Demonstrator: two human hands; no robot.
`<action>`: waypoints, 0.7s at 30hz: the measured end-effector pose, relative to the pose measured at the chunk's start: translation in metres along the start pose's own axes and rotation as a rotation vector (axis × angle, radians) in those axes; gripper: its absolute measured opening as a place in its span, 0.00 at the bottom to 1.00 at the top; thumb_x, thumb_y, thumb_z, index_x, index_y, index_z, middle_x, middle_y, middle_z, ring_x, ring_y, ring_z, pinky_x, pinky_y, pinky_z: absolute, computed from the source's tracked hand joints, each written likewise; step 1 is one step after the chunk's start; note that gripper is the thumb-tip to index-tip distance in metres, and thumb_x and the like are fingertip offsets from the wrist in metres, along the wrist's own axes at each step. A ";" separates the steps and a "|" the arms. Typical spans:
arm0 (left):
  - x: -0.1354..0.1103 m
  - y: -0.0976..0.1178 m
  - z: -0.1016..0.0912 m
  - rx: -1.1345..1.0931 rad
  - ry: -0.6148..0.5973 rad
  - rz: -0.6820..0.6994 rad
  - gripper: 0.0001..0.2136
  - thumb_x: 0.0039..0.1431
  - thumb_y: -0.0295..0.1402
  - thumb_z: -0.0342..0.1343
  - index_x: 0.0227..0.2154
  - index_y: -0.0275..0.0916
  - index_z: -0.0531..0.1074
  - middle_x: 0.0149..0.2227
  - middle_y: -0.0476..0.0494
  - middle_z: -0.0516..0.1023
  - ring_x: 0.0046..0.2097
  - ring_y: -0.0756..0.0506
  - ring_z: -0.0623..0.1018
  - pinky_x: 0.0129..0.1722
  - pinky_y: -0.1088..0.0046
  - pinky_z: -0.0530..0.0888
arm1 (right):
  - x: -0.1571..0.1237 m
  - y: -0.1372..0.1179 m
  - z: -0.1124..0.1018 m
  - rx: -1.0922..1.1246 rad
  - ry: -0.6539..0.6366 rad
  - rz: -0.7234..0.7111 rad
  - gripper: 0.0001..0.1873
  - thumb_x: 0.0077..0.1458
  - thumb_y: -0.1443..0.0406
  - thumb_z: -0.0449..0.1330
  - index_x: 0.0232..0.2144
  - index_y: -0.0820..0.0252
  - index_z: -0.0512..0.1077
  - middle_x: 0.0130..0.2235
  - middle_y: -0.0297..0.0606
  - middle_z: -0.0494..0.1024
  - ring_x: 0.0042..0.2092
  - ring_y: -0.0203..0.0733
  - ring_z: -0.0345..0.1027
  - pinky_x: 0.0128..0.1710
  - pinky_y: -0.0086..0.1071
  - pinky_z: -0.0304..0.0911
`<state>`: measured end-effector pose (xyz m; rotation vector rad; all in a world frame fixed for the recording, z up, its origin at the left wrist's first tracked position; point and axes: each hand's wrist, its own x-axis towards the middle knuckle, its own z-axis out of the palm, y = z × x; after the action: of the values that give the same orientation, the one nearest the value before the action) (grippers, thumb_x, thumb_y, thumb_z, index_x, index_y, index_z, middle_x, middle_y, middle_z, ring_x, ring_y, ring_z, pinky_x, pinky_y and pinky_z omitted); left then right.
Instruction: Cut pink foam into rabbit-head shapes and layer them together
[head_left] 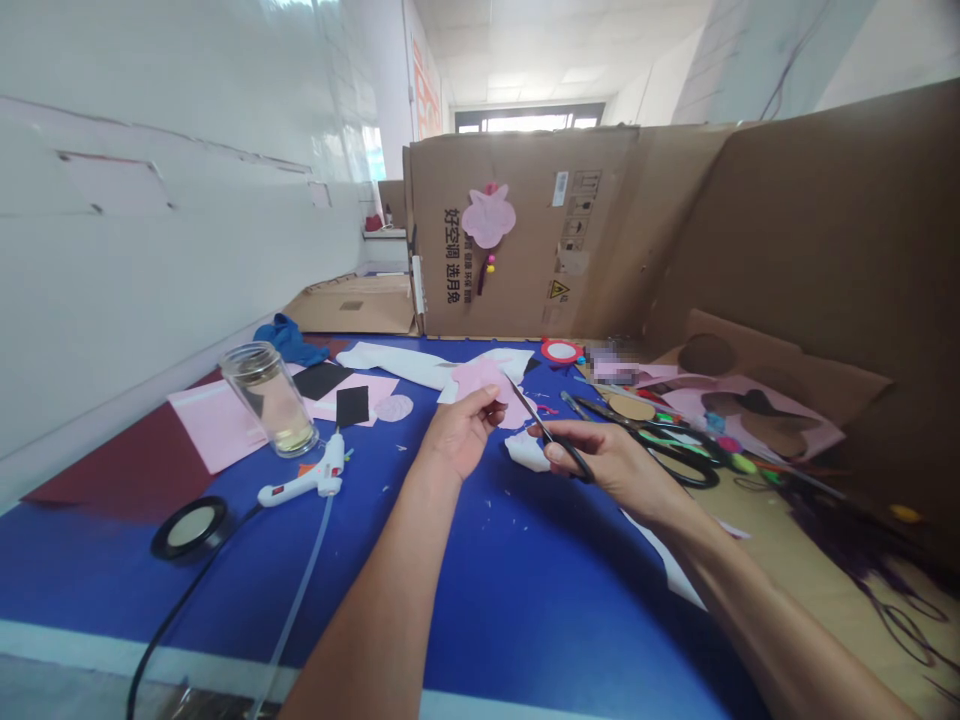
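My left hand (457, 435) pinches a piece of pink felt (480, 380) between thumb and fingers, above the blue tabletop (480, 620). My right hand (607, 465) grips black-handled scissors (559, 445), and their thin blades reach up to the felt's edge. Whether the blades are cutting the felt is hard to tell. A white hot glue gun (307, 480) lies to the left of my hands, with its cord trailing towards the front edge. A scrap of white material (525, 452) lies just under my right fingers.
A glass jar (268, 400) stands beside pink and dark red sheets. Black felt squares (352, 405) and a black tape roll (187, 528) lie nearby. Another pair of scissors (682, 460) and craft scraps sit to the right. Cardboard panels (517, 230) stand behind the table.
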<state>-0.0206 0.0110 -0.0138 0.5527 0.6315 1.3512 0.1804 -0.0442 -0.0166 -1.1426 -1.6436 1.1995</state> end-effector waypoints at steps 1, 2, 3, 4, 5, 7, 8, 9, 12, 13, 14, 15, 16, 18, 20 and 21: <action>0.000 0.000 -0.001 0.007 -0.003 -0.004 0.07 0.44 0.22 0.71 0.28 0.31 0.80 0.28 0.45 0.80 0.30 0.50 0.78 0.34 0.73 0.74 | 0.000 0.001 -0.001 -0.003 -0.007 0.001 0.28 0.53 0.46 0.71 0.50 0.57 0.84 0.37 0.37 0.81 0.36 0.41 0.69 0.39 0.33 0.64; 0.001 0.001 -0.001 0.013 -0.007 -0.007 0.07 0.44 0.23 0.71 0.27 0.32 0.80 0.28 0.46 0.80 0.31 0.50 0.78 0.34 0.73 0.74 | 0.001 0.003 -0.002 -0.004 -0.011 0.002 0.29 0.53 0.46 0.71 0.50 0.57 0.84 0.38 0.37 0.82 0.36 0.42 0.70 0.39 0.33 0.64; 0.001 0.001 -0.002 0.019 -0.012 -0.008 0.07 0.44 0.23 0.71 0.27 0.32 0.80 0.27 0.46 0.80 0.31 0.50 0.78 0.34 0.74 0.74 | 0.001 0.004 -0.003 -0.004 -0.014 0.004 0.29 0.53 0.46 0.71 0.51 0.56 0.84 0.39 0.38 0.82 0.37 0.43 0.70 0.39 0.33 0.65; 0.001 0.001 -0.002 0.022 -0.016 -0.008 0.07 0.44 0.23 0.72 0.27 0.32 0.80 0.27 0.46 0.80 0.31 0.50 0.78 0.34 0.74 0.74 | 0.001 0.006 -0.004 -0.004 -0.016 0.004 0.29 0.53 0.47 0.71 0.52 0.56 0.83 0.39 0.38 0.83 0.38 0.43 0.71 0.40 0.34 0.65; 0.001 0.001 -0.002 0.023 -0.019 -0.009 0.07 0.44 0.23 0.72 0.27 0.33 0.80 0.27 0.46 0.80 0.31 0.50 0.78 0.34 0.74 0.74 | 0.001 0.007 -0.005 -0.005 -0.018 0.004 0.29 0.53 0.47 0.71 0.52 0.56 0.83 0.40 0.38 0.83 0.38 0.43 0.71 0.40 0.34 0.65; 0.002 0.001 -0.003 0.019 -0.016 -0.009 0.08 0.43 0.23 0.72 0.28 0.33 0.80 0.28 0.46 0.80 0.31 0.50 0.78 0.34 0.74 0.74 | 0.002 0.009 -0.006 -0.014 -0.025 0.002 0.29 0.55 0.47 0.71 0.53 0.56 0.83 0.39 0.38 0.82 0.37 0.43 0.70 0.39 0.33 0.64; 0.002 0.001 -0.003 0.016 -0.015 -0.009 0.08 0.43 0.23 0.72 0.28 0.33 0.80 0.28 0.46 0.80 0.31 0.50 0.78 0.34 0.74 0.74 | 0.002 0.009 -0.007 -0.021 -0.030 0.001 0.28 0.55 0.48 0.70 0.53 0.56 0.83 0.38 0.37 0.82 0.37 0.42 0.69 0.38 0.33 0.63; 0.002 0.001 -0.003 0.015 -0.015 -0.009 0.08 0.43 0.23 0.72 0.28 0.33 0.80 0.28 0.46 0.80 0.31 0.50 0.78 0.34 0.74 0.74 | 0.001 0.009 -0.007 -0.027 -0.034 0.002 0.28 0.56 0.48 0.70 0.53 0.56 0.83 0.37 0.37 0.81 0.36 0.41 0.68 0.38 0.33 0.62; 0.002 0.001 -0.004 0.023 -0.027 -0.006 0.09 0.42 0.24 0.73 0.28 0.33 0.80 0.28 0.46 0.80 0.31 0.50 0.78 0.35 0.74 0.73 | 0.000 0.006 -0.008 -0.025 -0.036 0.004 0.27 0.56 0.48 0.70 0.52 0.55 0.83 0.35 0.35 0.79 0.35 0.40 0.65 0.37 0.32 0.60; 0.002 0.001 -0.004 0.026 -0.033 -0.005 0.09 0.42 0.24 0.73 0.28 0.33 0.80 0.28 0.46 0.80 0.31 0.50 0.78 0.35 0.73 0.73 | -0.001 0.004 -0.008 -0.022 -0.037 0.005 0.27 0.56 0.47 0.70 0.52 0.55 0.83 0.35 0.35 0.78 0.35 0.40 0.65 0.37 0.32 0.60; 0.002 0.001 -0.004 0.028 -0.040 -0.004 0.09 0.42 0.24 0.73 0.28 0.33 0.79 0.28 0.46 0.80 0.31 0.50 0.78 0.34 0.73 0.73 | -0.001 0.003 -0.008 -0.021 -0.039 0.006 0.27 0.56 0.47 0.70 0.52 0.56 0.83 0.34 0.35 0.78 0.35 0.40 0.64 0.36 0.32 0.59; 0.002 0.001 -0.004 0.030 -0.047 -0.002 0.09 0.42 0.24 0.73 0.28 0.33 0.79 0.28 0.46 0.80 0.31 0.50 0.77 0.34 0.73 0.73 | -0.001 0.001 -0.008 -0.020 -0.041 0.007 0.27 0.55 0.47 0.70 0.51 0.56 0.84 0.34 0.35 0.78 0.35 0.39 0.64 0.36 0.32 0.59; 0.002 0.002 -0.004 0.032 -0.052 0.000 0.09 0.42 0.24 0.73 0.27 0.34 0.79 0.27 0.46 0.80 0.31 0.50 0.77 0.34 0.73 0.73 | -0.002 -0.001 -0.008 -0.018 -0.044 0.008 0.27 0.55 0.47 0.70 0.51 0.56 0.84 0.34 0.35 0.77 0.35 0.39 0.64 0.36 0.32 0.59; 0.002 0.002 -0.004 0.038 -0.060 -0.001 0.09 0.41 0.24 0.73 0.27 0.34 0.79 0.27 0.46 0.80 0.31 0.50 0.77 0.34 0.73 0.73 | -0.002 -0.003 -0.008 -0.010 -0.052 0.012 0.28 0.54 0.47 0.71 0.50 0.57 0.84 0.34 0.35 0.77 0.35 0.39 0.63 0.37 0.32 0.59; 0.002 0.002 -0.004 0.045 -0.065 -0.003 0.09 0.41 0.25 0.73 0.27 0.33 0.80 0.27 0.46 0.80 0.31 0.50 0.77 0.34 0.73 0.73 | -0.002 -0.003 -0.008 0.006 -0.061 0.026 0.29 0.53 0.46 0.71 0.51 0.57 0.84 0.34 0.35 0.77 0.35 0.39 0.64 0.37 0.33 0.59; 0.002 0.003 -0.005 0.048 -0.068 -0.002 0.10 0.40 0.25 0.74 0.27 0.33 0.80 0.27 0.46 0.80 0.31 0.50 0.77 0.34 0.73 0.73 | -0.002 -0.003 -0.009 0.015 -0.064 0.037 0.30 0.53 0.46 0.72 0.51 0.57 0.83 0.34 0.36 0.77 0.35 0.40 0.64 0.38 0.33 0.59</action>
<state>-0.0254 0.0132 -0.0154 0.6344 0.6102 1.3122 0.1887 -0.0445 -0.0122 -1.1402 -1.6647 1.2820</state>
